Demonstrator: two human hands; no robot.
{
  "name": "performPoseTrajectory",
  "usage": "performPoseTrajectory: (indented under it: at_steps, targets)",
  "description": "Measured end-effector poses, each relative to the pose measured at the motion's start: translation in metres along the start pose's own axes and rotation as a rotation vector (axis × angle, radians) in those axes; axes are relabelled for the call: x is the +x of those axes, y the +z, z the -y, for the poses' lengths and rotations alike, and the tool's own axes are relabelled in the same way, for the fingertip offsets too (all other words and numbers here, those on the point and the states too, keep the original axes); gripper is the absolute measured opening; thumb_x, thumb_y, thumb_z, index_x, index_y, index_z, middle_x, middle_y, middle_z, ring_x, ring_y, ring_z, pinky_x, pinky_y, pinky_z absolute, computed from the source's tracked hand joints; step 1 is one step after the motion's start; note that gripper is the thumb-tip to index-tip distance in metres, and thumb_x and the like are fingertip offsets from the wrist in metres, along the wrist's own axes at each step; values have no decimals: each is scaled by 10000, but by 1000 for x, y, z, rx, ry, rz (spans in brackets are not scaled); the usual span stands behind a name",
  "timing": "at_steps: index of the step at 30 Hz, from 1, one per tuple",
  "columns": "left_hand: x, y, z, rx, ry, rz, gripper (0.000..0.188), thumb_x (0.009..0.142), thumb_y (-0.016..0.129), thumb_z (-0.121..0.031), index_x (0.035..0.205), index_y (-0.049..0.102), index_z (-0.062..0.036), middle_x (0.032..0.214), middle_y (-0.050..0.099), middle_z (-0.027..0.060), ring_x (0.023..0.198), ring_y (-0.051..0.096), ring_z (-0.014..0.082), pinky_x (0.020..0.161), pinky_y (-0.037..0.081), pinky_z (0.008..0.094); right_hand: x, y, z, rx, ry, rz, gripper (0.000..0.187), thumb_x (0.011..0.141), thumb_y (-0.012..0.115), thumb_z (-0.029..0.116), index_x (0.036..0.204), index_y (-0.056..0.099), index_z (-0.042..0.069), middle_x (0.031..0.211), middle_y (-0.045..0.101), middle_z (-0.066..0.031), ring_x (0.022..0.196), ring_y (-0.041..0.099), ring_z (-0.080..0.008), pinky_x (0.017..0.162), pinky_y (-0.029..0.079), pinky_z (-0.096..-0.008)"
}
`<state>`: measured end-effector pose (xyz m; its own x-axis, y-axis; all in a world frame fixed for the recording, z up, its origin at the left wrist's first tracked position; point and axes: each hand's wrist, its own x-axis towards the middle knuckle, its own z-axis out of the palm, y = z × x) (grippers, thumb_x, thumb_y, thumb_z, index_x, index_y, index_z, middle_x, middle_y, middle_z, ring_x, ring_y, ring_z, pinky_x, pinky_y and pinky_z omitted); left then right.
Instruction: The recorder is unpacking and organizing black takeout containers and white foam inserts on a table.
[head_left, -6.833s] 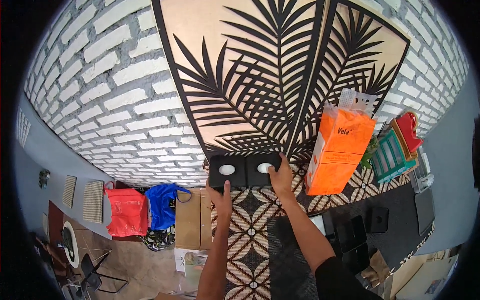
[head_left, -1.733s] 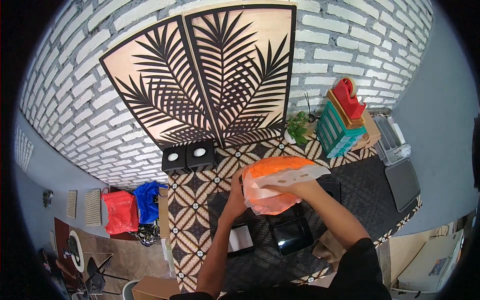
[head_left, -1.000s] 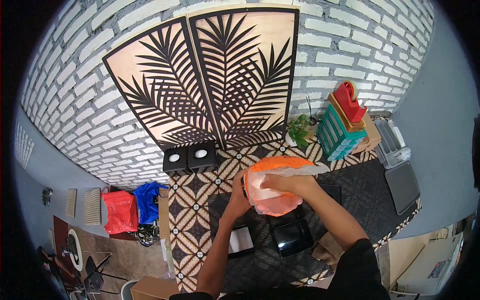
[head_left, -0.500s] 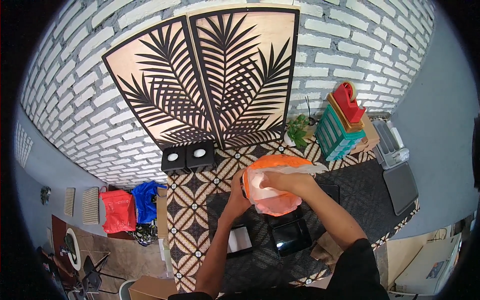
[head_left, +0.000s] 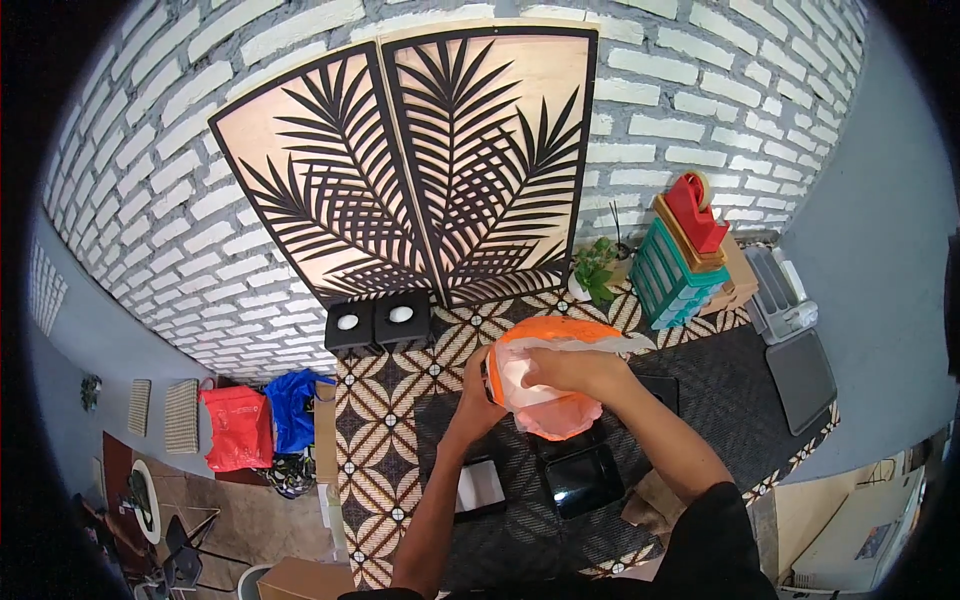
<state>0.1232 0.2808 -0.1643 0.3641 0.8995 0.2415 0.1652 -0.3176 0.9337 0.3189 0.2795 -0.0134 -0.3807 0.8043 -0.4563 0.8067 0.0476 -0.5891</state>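
An orange plastic bag (head_left: pixel 565 420) with a whitish inside is held up over the dark mat. My left hand (head_left: pixel 478 398) grips it by its left side, the fingers partly behind it. At the bag's mouth, my right hand (head_left: pixel 565 371) reaches in from the right with its fingers drawn together against something white; what they hold is partly hidden. Below the bag on the mat lie an open black box (head_left: pixel 481 487) with a pale inside and a glossy black tray (head_left: pixel 583 482). Another dark flat piece (head_left: pixel 660 393) shows behind my right forearm.
Brown crumpled material (head_left: pixel 652 502) lies by my right elbow. Along the back stand black boxes (head_left: pixel 404 325), a potted plant (head_left: pixel 596 270) and a teal drawer unit (head_left: pixel 672 275) topped by a red tape dispenser (head_left: pixel 696 215). A grey tray (head_left: pixel 799 382) sits at the right.
My right hand has shifted slightly at the bag's mouth, and more of its fingers now show. The left hand keeps its grip; the whole view has moved a little.
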Motion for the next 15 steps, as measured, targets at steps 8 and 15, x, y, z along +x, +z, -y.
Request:
performPoseTrajectory:
  at_steps: [8,15]
  targets:
    - [1,0,-1,-16,22,-13,1062,649,907,-182,1467,236,-87,1464,281,160,1369,335,315,1082,408,415,-6,-5,7,-79,15,61,644,894,565,387,1449,409,101,1371,535,-157,1232,528,-330,1041,397,-390]
    - [2,-1,-9,-27,2,13,1094,614,923,-175,1466,241,-99,1462,286,155,1369,329,327,1107,377,429,-7,-9,9,-211,81,131,673,884,579,458,1440,417,116,1358,551,-153,1202,548,-351,1023,413,-407]
